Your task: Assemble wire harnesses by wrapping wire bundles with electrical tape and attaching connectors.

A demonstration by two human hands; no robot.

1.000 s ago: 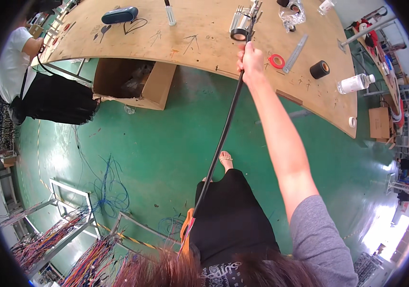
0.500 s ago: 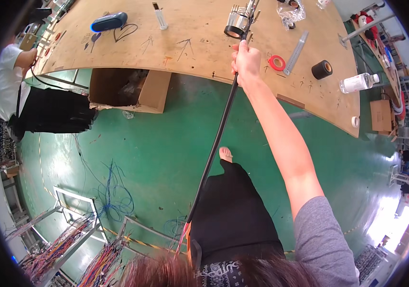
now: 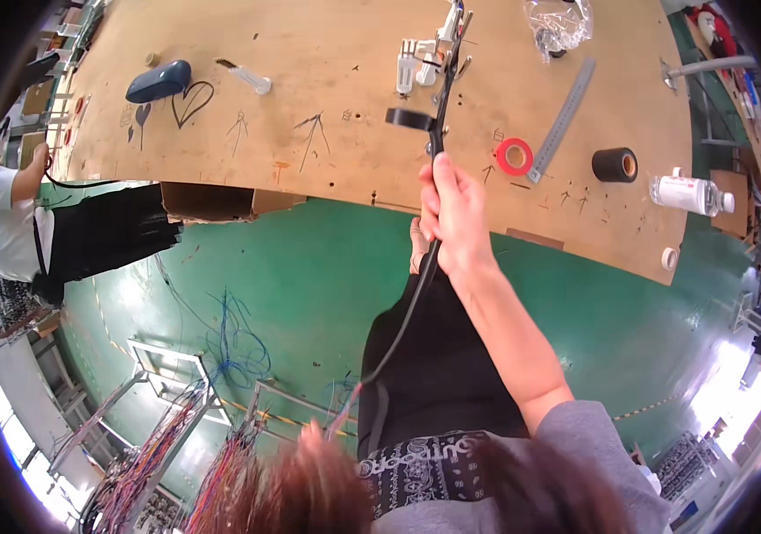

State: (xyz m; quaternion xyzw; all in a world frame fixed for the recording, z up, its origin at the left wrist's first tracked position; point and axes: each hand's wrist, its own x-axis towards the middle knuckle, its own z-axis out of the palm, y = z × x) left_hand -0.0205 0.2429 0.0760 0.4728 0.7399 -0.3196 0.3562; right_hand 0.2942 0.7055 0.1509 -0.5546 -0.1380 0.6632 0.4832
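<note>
My right hand (image 3: pixel 453 209) is closed around a black-wrapped cable bundle (image 3: pixel 412 311) at the table's near edge. From this fist the bundle runs up over the tabletop, and its lower part hangs in a curve down to bare coloured wires. Just beyond the fist, a roll of black tape (image 3: pixel 410 118) is against the bundle. White plugs with metal pins (image 3: pixel 420 67) lie beside its far part. A bit of my left hand (image 3: pixel 312 442) shows at the bottom near the bundle's lower end, blurred and mostly hidden by hair.
On the wooden table (image 3: pixel 309 62) are a red tape roll (image 3: pixel 514 157), a ruler (image 3: pixel 567 116), a black roll (image 3: pixel 615 165), a bottle (image 3: pixel 692 194), a cutter (image 3: pixel 245 76) and a blue case (image 3: pixel 159 82). Wire-laden metal racks (image 3: pixel 176 374) stand lower left. Another person (image 3: pixel 16 209) is at left.
My right hand has come nearer to me with the bundle. The lower bundle has gone from straight to slack. Part of my left hand has appeared at the bottom. The view has shifted.
</note>
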